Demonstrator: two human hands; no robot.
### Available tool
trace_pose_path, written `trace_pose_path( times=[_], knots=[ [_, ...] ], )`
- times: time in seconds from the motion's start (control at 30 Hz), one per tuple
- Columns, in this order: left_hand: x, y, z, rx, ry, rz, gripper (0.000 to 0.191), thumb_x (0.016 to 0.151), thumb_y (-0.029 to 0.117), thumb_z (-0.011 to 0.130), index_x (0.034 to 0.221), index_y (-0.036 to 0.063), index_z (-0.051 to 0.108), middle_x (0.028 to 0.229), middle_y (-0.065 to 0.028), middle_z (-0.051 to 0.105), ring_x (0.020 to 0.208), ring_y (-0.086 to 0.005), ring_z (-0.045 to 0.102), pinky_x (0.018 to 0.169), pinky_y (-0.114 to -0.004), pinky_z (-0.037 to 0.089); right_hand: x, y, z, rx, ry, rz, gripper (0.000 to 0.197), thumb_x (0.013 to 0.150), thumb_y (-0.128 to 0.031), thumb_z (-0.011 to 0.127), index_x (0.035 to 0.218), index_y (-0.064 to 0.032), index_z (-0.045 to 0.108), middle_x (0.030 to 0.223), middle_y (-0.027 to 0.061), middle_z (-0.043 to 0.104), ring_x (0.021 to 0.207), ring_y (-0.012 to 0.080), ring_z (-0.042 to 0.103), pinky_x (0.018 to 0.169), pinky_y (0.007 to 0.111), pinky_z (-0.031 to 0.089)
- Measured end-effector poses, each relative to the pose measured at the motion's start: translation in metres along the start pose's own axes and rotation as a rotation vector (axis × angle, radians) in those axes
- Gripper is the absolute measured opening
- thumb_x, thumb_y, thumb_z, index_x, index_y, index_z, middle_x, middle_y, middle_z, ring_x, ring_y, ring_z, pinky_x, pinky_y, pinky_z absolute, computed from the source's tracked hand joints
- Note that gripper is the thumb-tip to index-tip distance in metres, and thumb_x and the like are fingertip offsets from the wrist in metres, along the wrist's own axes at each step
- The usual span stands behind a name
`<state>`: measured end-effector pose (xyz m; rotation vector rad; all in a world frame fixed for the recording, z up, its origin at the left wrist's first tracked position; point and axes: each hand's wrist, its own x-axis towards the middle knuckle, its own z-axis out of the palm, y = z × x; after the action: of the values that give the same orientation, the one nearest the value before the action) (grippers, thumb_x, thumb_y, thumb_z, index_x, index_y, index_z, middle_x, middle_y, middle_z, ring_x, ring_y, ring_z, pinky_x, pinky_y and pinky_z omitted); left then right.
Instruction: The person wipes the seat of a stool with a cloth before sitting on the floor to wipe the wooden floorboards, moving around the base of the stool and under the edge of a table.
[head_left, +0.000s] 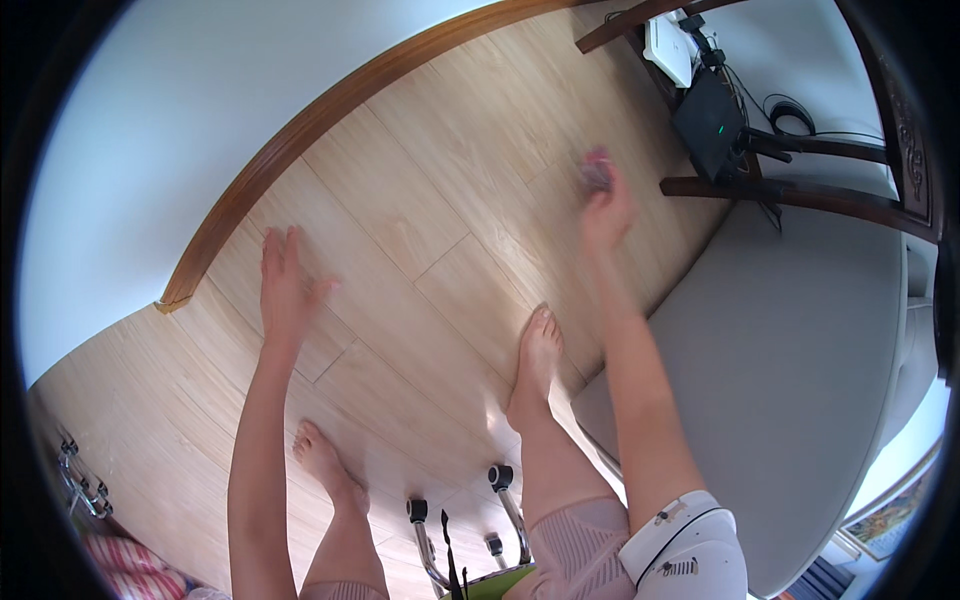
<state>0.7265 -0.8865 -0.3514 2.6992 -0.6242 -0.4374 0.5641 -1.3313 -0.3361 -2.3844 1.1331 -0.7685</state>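
Note:
My left hand (285, 292) is held over the wood-plank floor (397, 225), with its thumb out to the side and nothing in it. Farther out and to the right, my right hand (611, 214) has its fingers closed around a small pinkish-purple object (598, 169). Motion blur hides what kind of object that is. Both of my bare feet show below the hands, the right foot (540, 341) in front of the left foot (319, 454).
A grey padded seat (772, 390) fills the right side. Dark wooden furniture rails (810, 191) surround a black router (711, 124), a white device (667, 49) and coiled cable (791, 118). A brown baseboard (300, 127) edges the wall. Chrome legs (424, 547) stand between my feet; striped cloth (131, 562) lies lower left.

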Motion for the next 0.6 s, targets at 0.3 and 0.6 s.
trace_pose_path(
  times=[0.3, 0.6],
  knots=[
    [-0.067, 0.058, -0.012, 0.137, -0.277, 0.053, 0.128, 0.052, 0.025, 0.098, 0.16, 0.0162, 0.029, 0.165, -0.0262, 0.019, 0.146, -0.0548, 0.026, 0.119, -0.059, 0.03, -0.052, -0.003, 0.043, -0.035, -0.028, -0.022, 0.03, 0.088, -0.004, 0.055, 0.11, -0.0105, 0.073, 0.11, 0.0125, 0.073, 0.092, 0.0341, 0.071, 0.081, 0.044, 0.054],
    [-0.067, 0.073, 0.009, 0.316, -0.376, 0.113, 0.138, 0.047, 0.021, 0.099, 0.162, 0.0231, 0.023, 0.164, -0.0321, 0.012, 0.143, -0.0624, 0.025, 0.112, -0.053, 0.044, -0.183, -0.154, 0.068, 0.4, -0.402, -0.489, 0.031, 0.086, -0.003, 0.057, 0.112, -0.0123, 0.071, 0.108, 0.0106, 0.073, 0.093, 0.0309, 0.061, 0.091, 0.039, 0.05]
  ],
)
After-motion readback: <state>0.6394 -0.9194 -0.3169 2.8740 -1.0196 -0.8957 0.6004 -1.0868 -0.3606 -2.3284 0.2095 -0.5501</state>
